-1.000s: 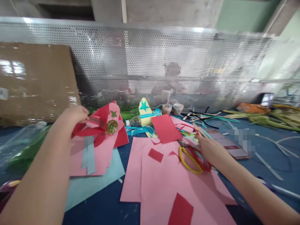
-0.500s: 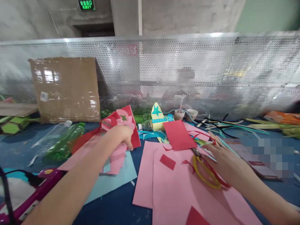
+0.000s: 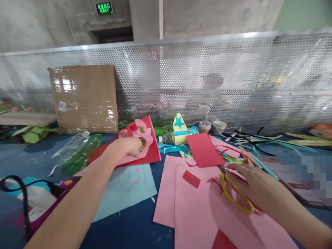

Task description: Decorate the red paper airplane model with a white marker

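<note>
My left hand (image 3: 131, 147) reaches over the red and pink paper at centre left. Its fingers are curled at a brownish ring (image 3: 142, 142) that looks like a small roll of tape; the fingertips are partly hidden. Under it lie pink paper cut-outs (image 3: 147, 133) with a green star, on a red sheet (image 3: 155, 150). My right hand (image 3: 250, 181) is closed over the red handle of a pair of scissors (image 3: 236, 195), covering most of that handle. The yellow handle loop shows beside the hand, above pink sheets (image 3: 197, 211). Touching the blades' side is a red sheet (image 3: 206, 150).
A light-blue sheet (image 3: 127, 193) lies front left, near a purple tool (image 3: 46, 211) with a black cord. Plastic bottles (image 3: 83, 152), a cardboard panel (image 3: 85, 98) and a decorated bottle (image 3: 178, 133) stand or lie farther back. Coloured strips (image 3: 272, 140) and small cups (image 3: 219, 127) lie before a perforated metal screen (image 3: 178, 76).
The pink pieces that hung below my left hand are gone from there; pink cut-outs now lie on the red sheet. My right hand covers more of the scissors' red handle. The view has shifted left.
</note>
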Demonstrator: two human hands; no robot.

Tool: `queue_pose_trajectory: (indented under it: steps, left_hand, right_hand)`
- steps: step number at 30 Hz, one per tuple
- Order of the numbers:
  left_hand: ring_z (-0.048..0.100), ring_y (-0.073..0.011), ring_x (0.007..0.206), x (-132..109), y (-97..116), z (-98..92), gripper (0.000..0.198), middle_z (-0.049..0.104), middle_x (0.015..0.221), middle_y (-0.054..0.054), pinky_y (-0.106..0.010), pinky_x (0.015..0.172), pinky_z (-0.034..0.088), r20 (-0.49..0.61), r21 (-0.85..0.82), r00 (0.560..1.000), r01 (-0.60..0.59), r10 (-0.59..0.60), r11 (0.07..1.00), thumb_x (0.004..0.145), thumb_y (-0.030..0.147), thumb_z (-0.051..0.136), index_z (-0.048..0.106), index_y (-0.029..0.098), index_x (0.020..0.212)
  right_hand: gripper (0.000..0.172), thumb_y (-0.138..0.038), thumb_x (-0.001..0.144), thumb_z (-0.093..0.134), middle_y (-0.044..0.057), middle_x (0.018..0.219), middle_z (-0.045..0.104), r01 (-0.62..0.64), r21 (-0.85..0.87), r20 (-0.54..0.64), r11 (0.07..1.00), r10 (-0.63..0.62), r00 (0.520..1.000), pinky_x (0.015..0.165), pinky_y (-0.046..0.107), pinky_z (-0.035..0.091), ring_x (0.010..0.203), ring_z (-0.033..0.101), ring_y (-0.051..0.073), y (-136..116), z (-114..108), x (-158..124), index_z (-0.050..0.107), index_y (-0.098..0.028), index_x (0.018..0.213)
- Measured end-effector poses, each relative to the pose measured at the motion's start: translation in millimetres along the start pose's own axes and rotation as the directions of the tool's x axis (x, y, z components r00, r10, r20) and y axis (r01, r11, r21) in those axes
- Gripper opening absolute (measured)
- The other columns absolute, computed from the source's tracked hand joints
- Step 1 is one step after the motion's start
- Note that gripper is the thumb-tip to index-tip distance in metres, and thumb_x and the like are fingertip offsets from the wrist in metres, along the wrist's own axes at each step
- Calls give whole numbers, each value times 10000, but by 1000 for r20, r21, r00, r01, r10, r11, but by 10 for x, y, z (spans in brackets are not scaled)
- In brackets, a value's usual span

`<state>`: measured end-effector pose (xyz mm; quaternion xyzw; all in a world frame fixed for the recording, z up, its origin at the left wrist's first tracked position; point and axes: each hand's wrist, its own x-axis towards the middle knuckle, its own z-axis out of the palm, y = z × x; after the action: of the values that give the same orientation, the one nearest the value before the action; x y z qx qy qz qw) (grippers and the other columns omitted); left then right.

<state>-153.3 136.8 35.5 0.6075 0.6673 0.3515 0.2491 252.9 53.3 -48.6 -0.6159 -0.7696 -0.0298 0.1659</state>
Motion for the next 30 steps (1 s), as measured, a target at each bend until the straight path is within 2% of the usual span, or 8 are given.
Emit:
queue_pose_trajectory:
  steps: [1, 3, 7, 10, 15, 19, 22, 30]
  left_hand:
    - [630, -192, 764, -6, 39, -78, 80, 639, 807, -29, -334, 691, 517, 21, 60, 999, 23, -24, 998, 818, 238, 654, 646, 162, 841]
    - [623, -235, 672, -21, 112, -202, 196, 538, 538, -1, -324, 633, 485, 60, 165, 996, 48, -58, 985, 665, 83, 717, 586, 185, 561]
    - [602, -261, 614, -68, 209, -243, 332, 411, 395, 14, -324, 604, 458, 100, 288, 993, 26, -57, 957, 572, 25, 692, 463, 210, 419]
    - [595, -264, 579, -130, 263, -87, 346, 369, 364, 26, -340, 611, 452, 174, 330, 985, -43, -16, 943, 529, 50, 727, 449, 213, 402]
    - [608, -244, 660, -191, 369, 348, 292, 561, 508, 20, -310, 650, 468, 298, 348, 948, -220, 115, 911, 408, 193, 839, 557, 220, 480]
    - [620, -287, 940, -77, 410, 686, 208, 659, 794, -43, -334, 791, 487, 267, 392, 938, -314, 220, 865, 584, 238, 821, 645, 194, 686]
    - [590, -211, 1014, 65, 406, 860, 289, 583, 1187, -87, -420, 858, 507, 262, 448, 930, -355, 259, 821, 900, 328, 562, 575, 171, 1143]
    - [594, -210, 1009, 373, 371, 984, 313, 574, 1203, -88, -415, 845, 518, 228, 604, 940, -341, 254, 721, 908, 332, 551, 554, 181, 1182]
  right_hand:
    - [405, -419, 875, 383, 128, 1088, 703, -5, 1, 4, 1000, 5, 1000, 834, 437, 505, 1060, 624, 319, 4, 0, 3, 690, -204, 1026]
    - [399, -421, 875, 367, 122, 1101, 698, 1, 12, 22, 1000, -1, 1000, 801, 421, 513, 1044, 630, 312, 5, -9, 9, 697, -230, 991]
    - [373, -418, 874, 376, 108, 1011, 717, 9, 47, 64, 999, -12, 998, 817, 418, 498, 990, 646, 304, -13, -45, 15, 700, -244, 934]
    - [312, -406, 859, 431, 91, 945, 724, -6, 76, 75, 997, 1, 997, 769, 379, 501, 915, 668, 280, -26, -53, 14, 691, -249, 933]
    - [261, -340, 850, 444, 74, 908, 722, 20, 139, 127, 990, -37, 991, 770, 341, 485, 849, 674, 237, -61, -35, 19, 680, -231, 874]
    - [317, -352, 836, 421, 110, 970, 720, 1, 133, 159, 991, -22, 987, 808, 370, 490, 913, 668, 260, -141, -71, 27, 682, -201, 932]
    - [372, -376, 831, 403, 124, 1024, 718, 4, 140, 191, 990, -31, 981, 835, 397, 496, 981, 654, 285, -200, -116, 26, 685, -178, 972]
    - [369, -374, 844, 389, 110, 1019, 723, 12, 165, 163, 986, -39, 986, 824, 406, 507, 965, 655, 289, -230, -108, 13, 691, -194, 958]
